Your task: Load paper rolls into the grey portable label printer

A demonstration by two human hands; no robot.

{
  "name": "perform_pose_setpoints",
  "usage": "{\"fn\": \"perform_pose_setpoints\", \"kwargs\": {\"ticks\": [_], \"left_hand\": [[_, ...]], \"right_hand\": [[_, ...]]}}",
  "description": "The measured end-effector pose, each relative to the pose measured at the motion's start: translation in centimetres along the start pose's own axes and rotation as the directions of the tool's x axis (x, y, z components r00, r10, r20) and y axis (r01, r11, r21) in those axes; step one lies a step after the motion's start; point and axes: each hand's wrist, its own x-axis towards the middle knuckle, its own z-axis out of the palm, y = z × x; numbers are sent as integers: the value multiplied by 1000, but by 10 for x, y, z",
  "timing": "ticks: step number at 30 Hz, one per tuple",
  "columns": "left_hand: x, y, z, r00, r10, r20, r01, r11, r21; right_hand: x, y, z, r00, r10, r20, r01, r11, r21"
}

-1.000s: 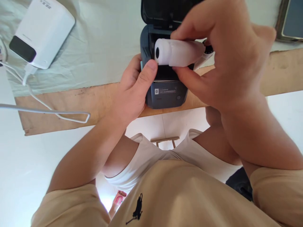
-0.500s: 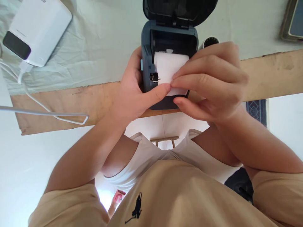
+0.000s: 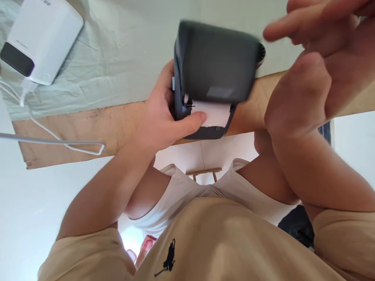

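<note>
A dark label printer [image 3: 215,64] sits at the table's front edge, its lid swung down over most of the body but still tilted up a little. From under the lid a strip of white label paper [image 3: 215,114] comes out toward me, with a ragged front end. My left hand [image 3: 164,109] grips the printer's left side, its thumb pressing on the paper. My right hand [image 3: 316,62] is off to the right, apart from the printer, fingers loosely spread with nothing in them. The paper roll inside is hidden by the lid.
At the upper left lies a white device with a dark panel [image 3: 43,39] and a plugged-in white cable [image 3: 58,134]. A small round dark-topped container [image 3: 261,52] stands just behind the printer's right side. The table has a wooden front edge [image 3: 79,123] and a pale green cloth [image 3: 129,47].
The printer's lid has come down from standing open and covers the roll. My right hand has let go of the paper and moved up to the right. My left hand has stayed on the printer.
</note>
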Motion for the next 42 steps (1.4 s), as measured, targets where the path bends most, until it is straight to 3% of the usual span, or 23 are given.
{"fn": "perform_pose_setpoints", "kwargs": {"ticks": [3,6,9,13,18,20,22,29,35,39,42], "left_hand": [[-2,5,6,1000,-12,12,13,997,-77],[-2,4,9,999,15,-30,-20,989,-147],[-1,6,6,999,-34,38,39,989,-144],[0,13,1,992,-122,9,123,989,-83],[1,6,8,994,-109,9,109,992,-60],[1,-1,13,983,-10,-181,-7,996,-93],[1,-6,15,995,2,-96,-12,995,-98],[2,2,8,995,-80,-64,72,990,-122],[0,4,2,998,-52,31,56,991,-125],[2,9,10,995,-98,-16,91,961,-260],[6,12,16,995,-75,-60,50,937,-346]], "right_hand": [[-1,6,4,977,-182,-113,171,980,-106],[0,16,10,969,-247,2,245,959,-143],[1,21,13,947,-316,55,320,941,-109],[2,23,15,962,-266,62,268,963,-27],[0,25,18,964,-263,46,264,964,-35],[-1,24,18,969,-242,47,245,968,-59],[-1,23,19,971,-233,49,236,969,-69],[-1,26,19,965,-251,79,259,957,-131],[-3,24,19,970,-233,69,240,962,-132],[-6,20,18,977,-198,84,207,971,-123],[-8,18,16,981,-164,103,177,975,-136]]}}
